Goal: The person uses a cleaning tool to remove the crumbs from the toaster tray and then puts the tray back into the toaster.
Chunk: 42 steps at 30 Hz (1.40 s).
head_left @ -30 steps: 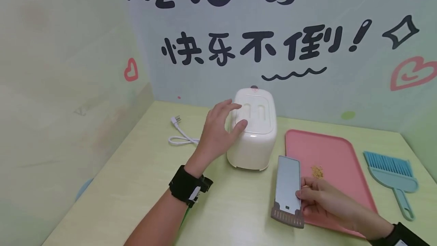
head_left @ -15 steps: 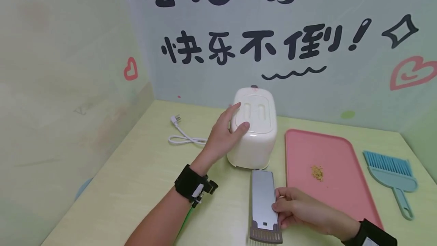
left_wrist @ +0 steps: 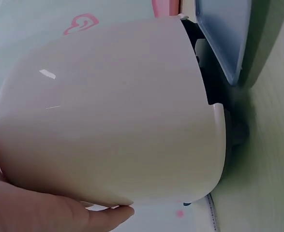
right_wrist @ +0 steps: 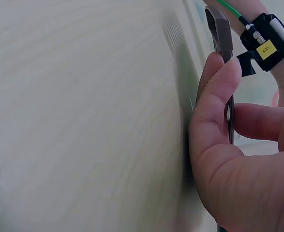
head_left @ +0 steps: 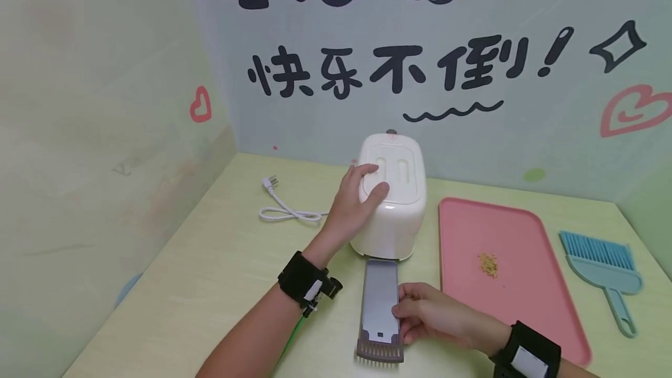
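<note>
A white toaster with a closed lid on top stands at the back of the table. My left hand holds its upper left side, thumb on the lid. My right hand pinches the right edge of a grey metal crumb tray with a brown slotted end. The tray's far end meets the toaster's base; in the left wrist view the tray lies at a dark opening under the toaster. How far it reaches in is unclear. Thumb and fingers of the right hand lie on either side of the tray.
A pink tray bearing a small heap of crumbs lies to the right. Beyond it is a blue brush. The toaster's white power cord lies on the table at left, and a wall stands behind.
My right hand has carried the crumb tray leftward from over the pink tray to the toaster's base. The left hand has shifted slightly right and settled against the toaster.
</note>
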Available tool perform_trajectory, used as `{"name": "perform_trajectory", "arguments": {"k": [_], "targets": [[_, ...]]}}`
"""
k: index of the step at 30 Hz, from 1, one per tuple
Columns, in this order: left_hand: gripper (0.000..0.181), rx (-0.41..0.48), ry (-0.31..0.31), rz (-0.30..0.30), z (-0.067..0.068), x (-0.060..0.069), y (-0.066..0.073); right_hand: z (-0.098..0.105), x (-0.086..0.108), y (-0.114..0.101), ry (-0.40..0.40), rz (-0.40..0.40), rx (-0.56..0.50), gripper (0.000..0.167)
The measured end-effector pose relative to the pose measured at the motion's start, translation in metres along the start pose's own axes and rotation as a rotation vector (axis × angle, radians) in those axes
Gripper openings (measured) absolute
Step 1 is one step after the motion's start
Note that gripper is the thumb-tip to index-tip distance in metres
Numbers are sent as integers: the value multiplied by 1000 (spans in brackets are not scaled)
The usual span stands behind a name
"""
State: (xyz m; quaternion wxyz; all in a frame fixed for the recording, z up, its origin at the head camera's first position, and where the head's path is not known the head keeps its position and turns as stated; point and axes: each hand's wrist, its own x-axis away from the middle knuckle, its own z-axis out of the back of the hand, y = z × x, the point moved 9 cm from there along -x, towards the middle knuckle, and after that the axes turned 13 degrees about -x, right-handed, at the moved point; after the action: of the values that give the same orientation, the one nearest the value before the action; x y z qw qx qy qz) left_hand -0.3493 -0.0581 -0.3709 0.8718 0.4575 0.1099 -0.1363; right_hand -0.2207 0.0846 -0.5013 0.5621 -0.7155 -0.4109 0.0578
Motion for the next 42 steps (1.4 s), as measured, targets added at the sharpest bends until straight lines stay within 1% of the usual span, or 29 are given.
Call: {"name": "perform_trajectory", "arguments": {"k": [5,8,13,21,25,31,34,37,40,42], "targets": [[55,11,32,5,-2,-2,2,2,-5,-4,43,9,5,8],[54,20,40,11,-1,-2,2,5,-7,-7,63,25,14,8],[53,30,51,9,-1,-1,2,10,-10,-8,84,28,27,8],[52,38,61,-7,-1,-2,3,12,-11,-13,98,34,65,13],[52,37,60,-7,-1,-2,3,15,-12,-17,125,44,89,15],[53,39,55,-12,-1,-1,5,21,-17,-21,200,62,101,17],[53,40,52,-15,0,-1,6,23,-19,-21,227,68,69,17],[53,40,53,-22,1,0,6,28,-20,-21,275,72,27,21],[53,39,53,-31,1,0,7,35,-20,-21,344,73,-14,25],[53,37,52,-36,1,-1,7,38,-20,-22,383,73,-35,25]]}}
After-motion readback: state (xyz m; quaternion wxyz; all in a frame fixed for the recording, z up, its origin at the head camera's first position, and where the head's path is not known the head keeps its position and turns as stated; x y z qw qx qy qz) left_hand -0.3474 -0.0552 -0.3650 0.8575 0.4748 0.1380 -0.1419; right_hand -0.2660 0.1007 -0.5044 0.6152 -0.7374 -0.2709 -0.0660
